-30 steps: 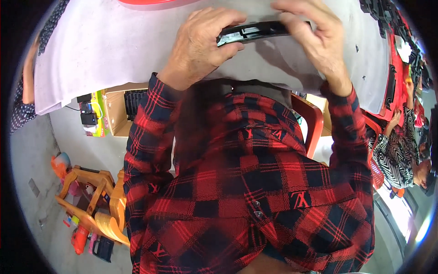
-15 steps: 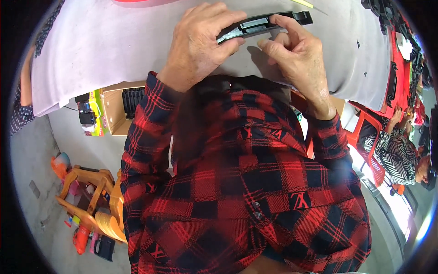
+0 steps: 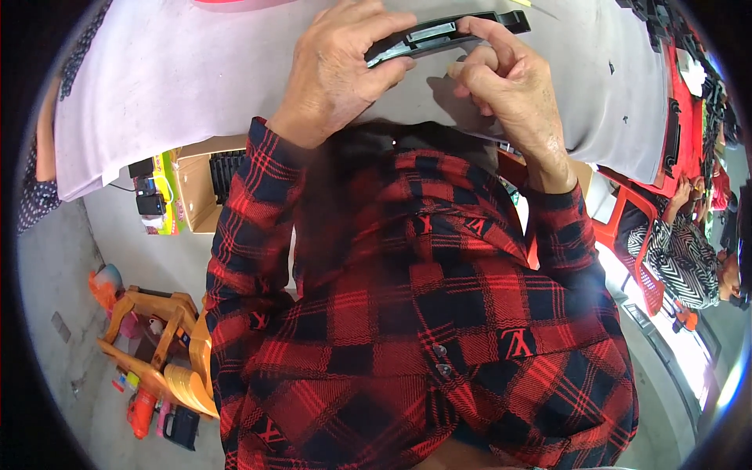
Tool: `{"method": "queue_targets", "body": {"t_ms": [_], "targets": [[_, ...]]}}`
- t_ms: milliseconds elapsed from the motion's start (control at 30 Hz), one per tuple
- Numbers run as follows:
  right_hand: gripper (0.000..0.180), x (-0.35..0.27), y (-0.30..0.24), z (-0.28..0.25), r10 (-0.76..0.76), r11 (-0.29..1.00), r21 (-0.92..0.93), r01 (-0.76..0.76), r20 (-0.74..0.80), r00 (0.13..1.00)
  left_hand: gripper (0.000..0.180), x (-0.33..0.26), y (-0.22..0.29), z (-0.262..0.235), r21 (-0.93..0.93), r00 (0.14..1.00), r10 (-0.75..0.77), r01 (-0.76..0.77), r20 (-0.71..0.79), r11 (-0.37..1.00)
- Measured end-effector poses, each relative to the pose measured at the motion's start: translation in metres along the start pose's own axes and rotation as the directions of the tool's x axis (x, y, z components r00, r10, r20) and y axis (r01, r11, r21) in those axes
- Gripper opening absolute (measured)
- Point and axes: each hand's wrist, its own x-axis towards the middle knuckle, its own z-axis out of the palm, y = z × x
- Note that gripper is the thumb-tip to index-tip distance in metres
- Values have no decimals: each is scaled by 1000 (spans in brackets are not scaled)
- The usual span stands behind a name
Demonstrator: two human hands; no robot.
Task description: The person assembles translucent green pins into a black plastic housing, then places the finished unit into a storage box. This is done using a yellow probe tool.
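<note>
My left hand (image 3: 329,70) is closed on the left end of a long, slightly curved black plastic piece (image 3: 489,25), thumb below and fingers above. Light, glossy inserts (image 3: 432,33) show in openings along it; their kind is unclear. The piece is held above the pale cloth and slopes up to the right. My right hand (image 3: 513,90) has its index finger laid on the piece right of its middle. The right thumb stands apart below, and the other fingers are bent without gripping the piece.
A pale cloth (image 3: 188,86) covers the table before me. Below its left side is a cardboard box (image 3: 196,188) with black pieces; a wooden chair (image 3: 149,337) stands farther left. At right are a red chair (image 3: 630,235), another person's patterned sleeve (image 3: 681,266) and black parts on a red surface (image 3: 689,117).
Both hands and the black piece have shifted slightly up and left in view. The right thumb is still apart from the piece, and the left hand keeps its hold.
</note>
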Motion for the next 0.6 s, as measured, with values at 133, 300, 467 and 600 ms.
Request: {"method": "queue_targets", "body": {"t_ms": [133,300,467,600], "targets": [[49,3,7,-6,-58,984,-167,61,19,998,42,11,36,-17,244,940,-286,238,187,940],[48,11,9,-16,-136,927,-334,169,120,983,46,14,46,-20,343,969,-193,131,152,930],[38,17,8,-43,-121,959,-246,141,95,988,43,23,55,-22,396,956,-197,99,215,913],[7,30,-25,-51,-208,923,-329,200,9,978,41,21,44,-19,379,934,-161,30,319,925]]}}
